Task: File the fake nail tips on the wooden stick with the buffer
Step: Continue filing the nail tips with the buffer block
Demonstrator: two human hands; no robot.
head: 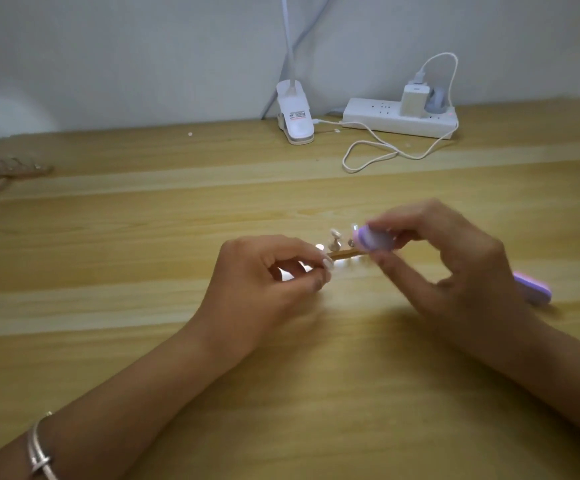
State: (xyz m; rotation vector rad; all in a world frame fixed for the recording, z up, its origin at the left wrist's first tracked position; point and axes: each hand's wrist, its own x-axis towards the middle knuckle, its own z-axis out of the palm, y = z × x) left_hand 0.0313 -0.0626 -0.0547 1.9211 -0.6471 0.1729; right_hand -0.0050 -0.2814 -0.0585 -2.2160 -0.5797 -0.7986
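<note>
Hands are both busy in the middle of the frame, just above the light wood worktop [143, 237]. The left hand [267, 271] has its thumb and fingers curled in and pinches one end of the wooden stick [344, 253], which pokes out to the right, roughly level. A few pale nail tips [334, 234] stand up on little posts along the stick. They're pretty blurry, so I can't give an exact count. The right hand [437, 265] is wrapped around the lavender buffer [375, 241], fingers on top and thumb underneath. The buffer's rounded front end sits right at the far end of the stick, against the rightmost tip, though the blur makes it hard to say whether it actually touches. Its other end sticks out past the hand toward the right edge of the frame. Up at the back of the worktop, against the wall, there's a white power strip [399, 121] with a charger [414, 98] plugged in, and a white cable [368, 157] looping across the wood over to a white clip lamp [295, 116] just left of it. At the far left edge lie a couple more sticks of tips [8, 169], well apart from the hands. A silver bracelet [39, 455] sits on the left wrist at the lower left.
</note>
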